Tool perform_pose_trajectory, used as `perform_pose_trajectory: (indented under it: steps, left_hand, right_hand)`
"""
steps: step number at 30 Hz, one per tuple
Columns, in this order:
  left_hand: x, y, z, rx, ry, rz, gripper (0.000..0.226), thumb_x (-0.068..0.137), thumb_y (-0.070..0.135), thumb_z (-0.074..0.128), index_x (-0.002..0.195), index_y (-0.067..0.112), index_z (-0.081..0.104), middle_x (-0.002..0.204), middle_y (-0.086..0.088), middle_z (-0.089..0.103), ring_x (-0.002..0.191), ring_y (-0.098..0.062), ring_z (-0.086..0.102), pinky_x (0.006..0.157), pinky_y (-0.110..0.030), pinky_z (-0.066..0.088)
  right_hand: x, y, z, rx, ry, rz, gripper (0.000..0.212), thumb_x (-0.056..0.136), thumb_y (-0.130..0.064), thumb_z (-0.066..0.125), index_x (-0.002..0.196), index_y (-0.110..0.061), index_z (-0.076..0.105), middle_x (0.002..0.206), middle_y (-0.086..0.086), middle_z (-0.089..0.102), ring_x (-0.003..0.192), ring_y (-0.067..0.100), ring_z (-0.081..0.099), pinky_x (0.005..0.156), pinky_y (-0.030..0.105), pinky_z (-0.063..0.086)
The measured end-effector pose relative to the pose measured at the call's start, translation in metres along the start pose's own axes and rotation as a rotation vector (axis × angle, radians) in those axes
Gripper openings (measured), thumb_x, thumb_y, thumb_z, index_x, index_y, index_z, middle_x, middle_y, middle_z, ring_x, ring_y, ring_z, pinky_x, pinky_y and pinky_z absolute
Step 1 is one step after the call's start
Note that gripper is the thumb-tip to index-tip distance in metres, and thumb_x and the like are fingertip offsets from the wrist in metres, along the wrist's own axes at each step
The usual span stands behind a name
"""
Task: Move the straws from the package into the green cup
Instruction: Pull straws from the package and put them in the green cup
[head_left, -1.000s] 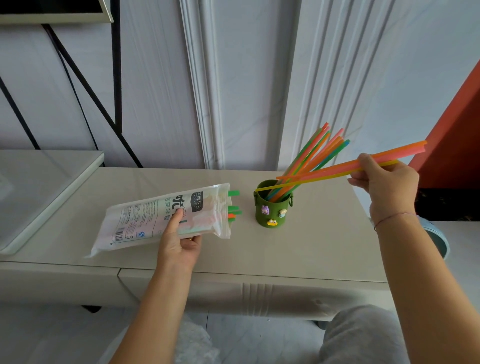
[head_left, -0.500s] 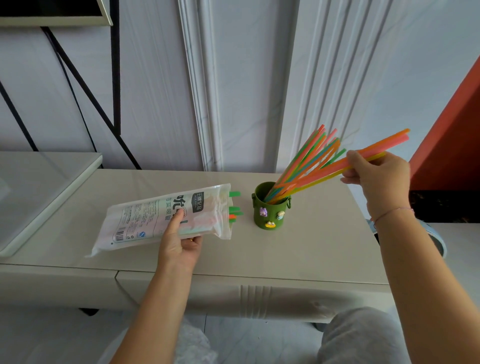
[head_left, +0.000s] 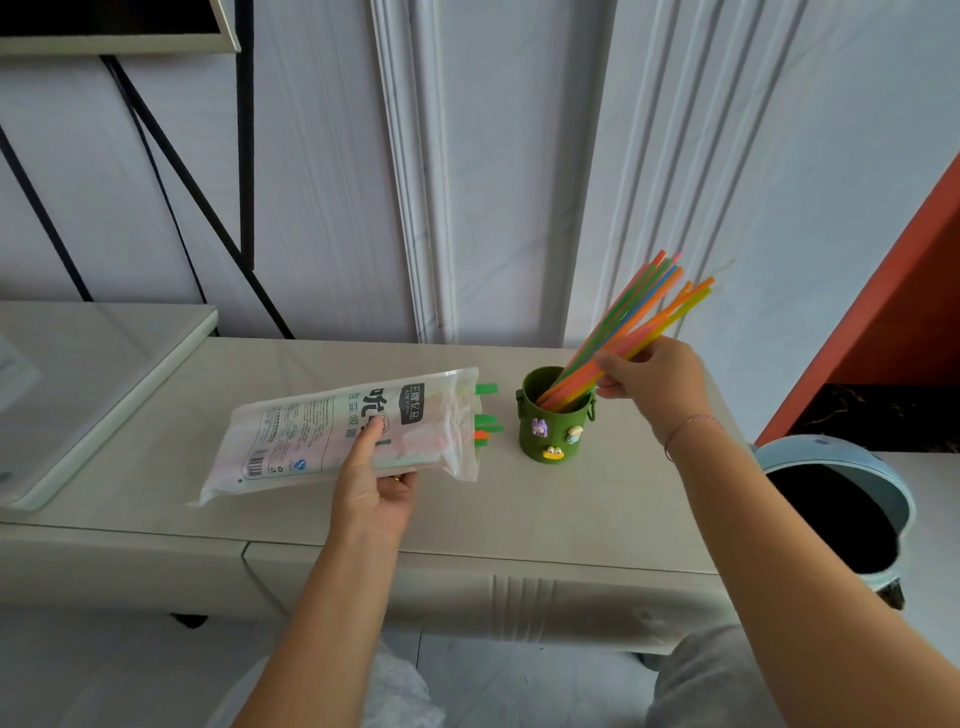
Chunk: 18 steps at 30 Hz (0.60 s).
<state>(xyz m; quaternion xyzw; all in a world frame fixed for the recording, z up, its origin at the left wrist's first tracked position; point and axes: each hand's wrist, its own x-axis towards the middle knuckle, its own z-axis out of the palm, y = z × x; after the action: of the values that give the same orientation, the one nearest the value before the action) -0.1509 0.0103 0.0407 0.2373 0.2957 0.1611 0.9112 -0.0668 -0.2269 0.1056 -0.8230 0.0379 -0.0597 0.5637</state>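
Pinching the straws near their middle, the right hand holds their low ends inside the green cup, right of center. They look light, bendy, slippery. Center-left, the left hand grips the package.

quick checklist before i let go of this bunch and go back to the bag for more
1. Lower ends of the straws inside the green cup: ok, they sit below its rim.
2. Cup upright on the table: ok.
3. Grip of the right hand: ok, it pinches the straws just above the rim.
4. Hold on the package: ok, the left hand grips it, mouth facing the cup.
5. More to fetch: ok, green and orange straw ends poke from the mouth; count cannot tell.
6. Cup stays put once released: cannot tell; the straws lean right.
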Motion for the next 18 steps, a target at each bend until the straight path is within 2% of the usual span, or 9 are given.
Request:
perform_pose_trajectory:
  steps: [5,12,18]
  left_hand:
    - [0.001,-0.002,-0.002,-0.006,0.001,-0.01,0.022,0.08,0.008,0.07,0.097,0.02,0.063,0.076,0.002,0.075,0.086,-0.017,0.068,0.086,-0.035,0.053]
    - [-0.003,-0.009,0.001,0.004,-0.003,-0.02,0.022,0.081,0.007,0.07,0.097,0.021,0.062,0.073,0.002,0.074,0.084,-0.017,0.068,0.08,-0.034,0.056]
    - [-0.007,-0.011,0.003,0.006,-0.027,-0.023,0.021,0.082,0.007,0.069,0.097,0.02,0.062,0.076,0.002,0.075,0.089,-0.018,0.068,0.085,-0.035,0.053]
  right_hand:
    - [-0.002,0.007,-0.001,0.125,0.071,-0.001,0.008,0.084,-0.013,0.066,0.086,-0.008,0.061,0.074,0.01,0.071,0.066,0.022,0.071,0.069,0.031,0.056]
    - [0.001,0.014,0.001,0.228,0.203,0.012,0.013,0.087,-0.014,0.063,0.088,-0.001,0.064,0.07,0.008,0.07,0.059,0.017,0.07,0.058,0.021,0.057]
    - [0.012,0.012,0.012,0.257,0.132,0.037,0.008,0.085,-0.006,0.065,0.087,-0.001,0.06,0.07,0.011,0.069,0.057,0.015,0.069,0.063,0.027,0.06]
